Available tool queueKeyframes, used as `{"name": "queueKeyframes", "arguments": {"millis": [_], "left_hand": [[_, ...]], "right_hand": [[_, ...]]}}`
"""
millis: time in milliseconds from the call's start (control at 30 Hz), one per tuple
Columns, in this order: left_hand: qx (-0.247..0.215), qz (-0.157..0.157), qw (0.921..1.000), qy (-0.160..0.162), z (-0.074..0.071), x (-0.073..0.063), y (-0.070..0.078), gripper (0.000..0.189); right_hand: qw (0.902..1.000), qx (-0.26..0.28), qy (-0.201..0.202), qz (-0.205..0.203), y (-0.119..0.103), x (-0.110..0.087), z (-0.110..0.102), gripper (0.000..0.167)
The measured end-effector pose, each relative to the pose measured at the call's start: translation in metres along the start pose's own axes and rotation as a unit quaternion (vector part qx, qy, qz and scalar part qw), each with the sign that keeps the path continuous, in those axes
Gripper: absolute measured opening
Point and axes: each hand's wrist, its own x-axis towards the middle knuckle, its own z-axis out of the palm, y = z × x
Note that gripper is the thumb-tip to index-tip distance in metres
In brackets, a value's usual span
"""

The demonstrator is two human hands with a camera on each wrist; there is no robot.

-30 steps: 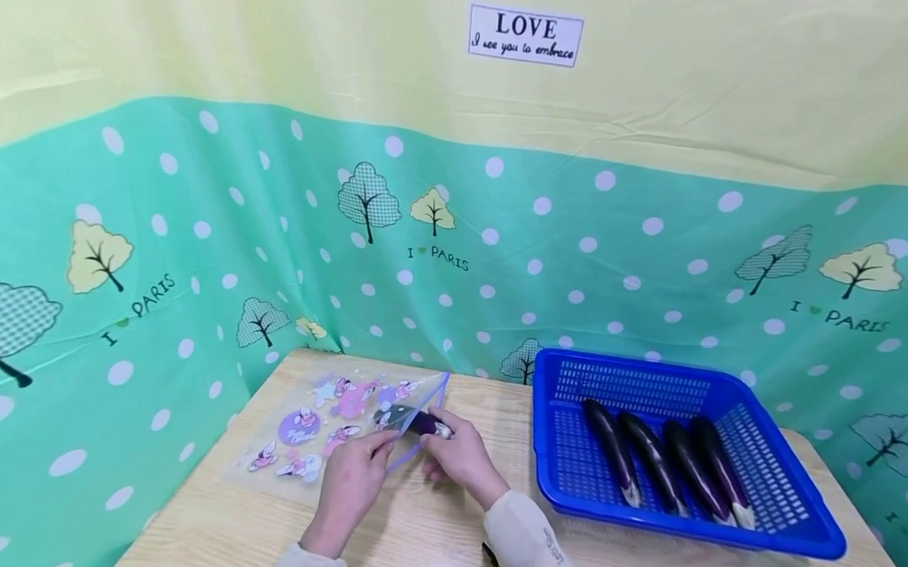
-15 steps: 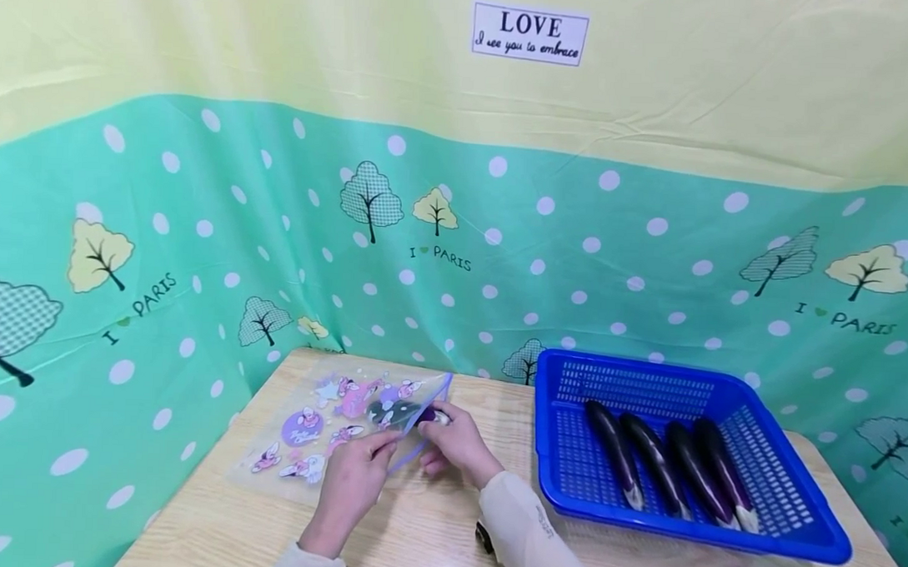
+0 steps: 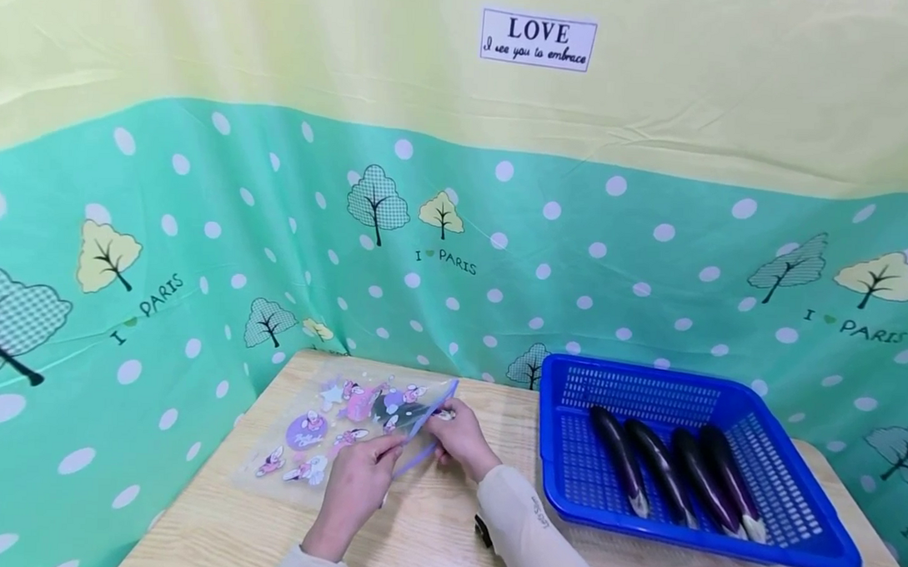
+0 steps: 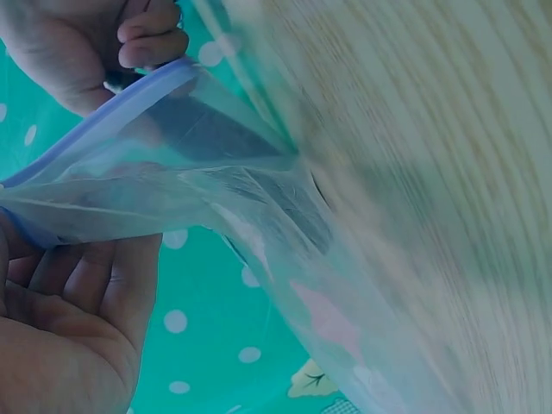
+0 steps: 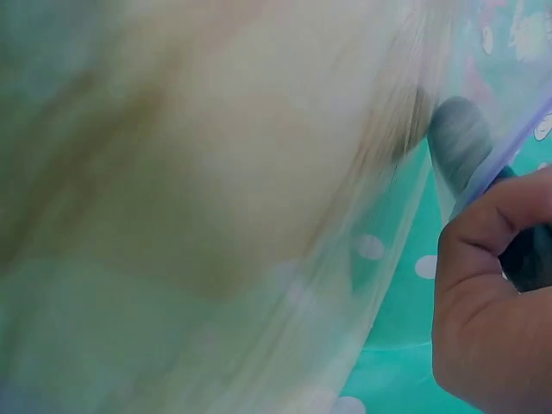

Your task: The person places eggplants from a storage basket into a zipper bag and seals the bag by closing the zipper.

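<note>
A clear zip bag [image 3: 306, 431] with cartoon prints and a purple zip edge lies at the table's left, its mouth facing right. My left hand [image 3: 358, 485] pinches the near lip of that mouth between thumb and fingers. At the opening, my right hand [image 3: 465, 442] grips the stem end of an eggplant [image 3: 395, 413], whose dark body shows through the printed plastic. In the right wrist view, curled fingers [image 5: 483, 250] wrap the eggplant [image 5: 461, 142] right by the purple edge. The left wrist view shows the mouth spread apart, the eggplant [image 4: 216, 134] inside.
A blue plastic basket [image 3: 549, 454] stands on the right of the wooden table [image 3: 483, 526], with several eggplants [image 3: 661, 462] lying side by side in it. A green and yellow printed curtain [image 3: 575, 263] hangs close behind and along the left.
The eggplant has slid further left into the bag, my right hand following it to the mouth. My left hand keeps its pinch on the lip.
</note>
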Motion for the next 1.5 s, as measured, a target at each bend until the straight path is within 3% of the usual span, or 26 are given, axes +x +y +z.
{"name": "queueKeyframes", "arguments": {"millis": [167, 467, 700, 833, 933, 1067, 1233, 1367, 1433, 1500], "left_hand": [[0.000, -0.007, 1.0000, -0.003, 0.000, 0.000, 0.000, 0.022], [-0.003, -0.004, 1.0000, -0.008, 0.001, 0.001, 0.000, 0.022], [0.010, 0.002, 0.9999, -0.002, 0.002, 0.002, 0.000, 0.021], [0.022, 0.013, 0.9996, 0.008, 0.002, 0.002, 0.000, 0.020], [0.025, 0.025, 0.9993, 0.013, 0.002, 0.001, -0.001, 0.020], [0.024, 0.025, 0.9993, 0.010, 0.002, 0.001, -0.002, 0.020], [0.010, 0.003, 0.9999, -0.005, 0.002, 0.001, -0.001, 0.021], [0.003, -0.002, 1.0000, -0.009, 0.002, 0.000, -0.002, 0.021], [0.008, -0.002, 0.9999, -0.006, 0.003, 0.000, -0.002, 0.021], [0.013, -0.003, 0.9999, -0.002, 0.005, 0.000, -0.002, 0.020]], "right_hand": [[0.9999, 0.007, 0.008, 0.006, 0.000, 0.002, 0.002, 0.044], [0.9985, 0.047, -0.020, 0.021, -0.002, 0.005, -0.001, 0.047], [0.9977, 0.025, -0.059, 0.023, 0.001, 0.008, -0.003, 0.030], [0.9988, 0.017, -0.044, 0.015, 0.001, 0.009, -0.002, 0.023], [0.9977, 0.057, -0.032, 0.018, 0.001, 0.010, 0.000, 0.022], [0.9857, 0.160, -0.044, 0.029, 0.004, 0.012, -0.001, 0.033], [0.9552, 0.276, -0.099, 0.039, 0.006, 0.009, -0.002, 0.052], [0.9305, 0.327, -0.160, 0.039, 0.006, 0.006, -0.001, 0.048], [0.9287, 0.327, -0.171, 0.039, 0.006, 0.005, 0.000, 0.045], [0.9402, 0.299, -0.159, 0.035, 0.005, 0.003, 0.001, 0.052]]}}
